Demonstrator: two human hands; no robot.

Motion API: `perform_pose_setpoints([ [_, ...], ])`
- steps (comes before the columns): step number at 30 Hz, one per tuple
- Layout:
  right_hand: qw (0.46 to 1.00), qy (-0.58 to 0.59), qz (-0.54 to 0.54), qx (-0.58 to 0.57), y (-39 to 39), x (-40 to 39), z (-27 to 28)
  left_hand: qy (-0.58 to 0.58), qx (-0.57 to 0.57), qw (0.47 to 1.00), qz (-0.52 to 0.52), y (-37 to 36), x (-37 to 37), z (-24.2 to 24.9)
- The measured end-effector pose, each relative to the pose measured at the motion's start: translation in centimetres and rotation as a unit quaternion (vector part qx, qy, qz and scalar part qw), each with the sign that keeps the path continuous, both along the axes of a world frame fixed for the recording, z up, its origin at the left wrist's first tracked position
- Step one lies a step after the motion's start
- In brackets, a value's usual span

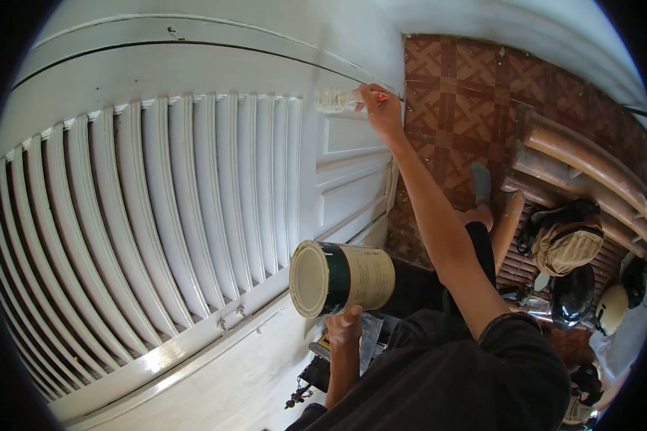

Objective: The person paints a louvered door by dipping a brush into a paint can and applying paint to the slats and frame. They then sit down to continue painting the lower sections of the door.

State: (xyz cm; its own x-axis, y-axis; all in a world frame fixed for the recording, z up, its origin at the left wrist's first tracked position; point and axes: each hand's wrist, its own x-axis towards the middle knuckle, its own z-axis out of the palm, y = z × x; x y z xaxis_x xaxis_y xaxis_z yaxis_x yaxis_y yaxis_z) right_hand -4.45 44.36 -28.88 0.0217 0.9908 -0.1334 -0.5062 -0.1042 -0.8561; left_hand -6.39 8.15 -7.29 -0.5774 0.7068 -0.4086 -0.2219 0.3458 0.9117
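Note:
My right hand (pixel 382 109) is closed round the handle of a paintbrush (pixel 336 100), at the end of an outstretched arm. Its paint-covered bristles lie against or very close to the white door (pixel 308 144), beside the end of the slats; actual contact is hard to make out. Under a paint can (pixel 366 279), my left hand (pixel 345 327) grips the lower side, with the thumb showing. Cream and dark green cover the can, which looks tilted in this view, its pale round end turned toward the door. Part of the left hand is hidden behind the can.
Long white slats (pixel 187 208) fill much of the door, with small metal fittings (pixel 223 325) on its edge. Brown patterned floor tiles (pixel 446 93) lie beyond. To the right, a wooden bench (pixel 589 161) holds a tan and black backpack (pixel 568 244) and a black helmet (pixel 574 294).

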Motion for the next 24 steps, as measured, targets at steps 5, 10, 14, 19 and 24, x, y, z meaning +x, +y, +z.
perform_pose_setpoints([
  [5, 0.997, 0.018, -0.073, 0.034, 1.1, -1.6, 0.3, -0.022, 0.012, 1.0, 0.013, 0.0, 1.4, -0.2],
  [10, 1.0, 0.002, -0.001, -0.008, -4.3, -5.6, 0.6, -0.042, 0.007, 0.998, 0.049, -0.9, 1.7, -0.5],
  [14, 0.99, -0.013, 0.138, -0.032, -12.2, -5.1, 0.3, -0.058, 0.001, 0.996, 0.066, -1.7, 1.4, -0.9],
  [19, 0.972, 0.004, 0.229, -0.054, -14.4, -2.6, 1.6, -0.039, -0.01, 0.999, 0.035, -0.4, 1.7, -0.2],
  [24, 0.99, -0.067, 0.124, -0.025, -4.2, -2.2, 1.3, -0.033, 0.011, 0.997, 0.063, 0.6, 2.9, -0.1],
])
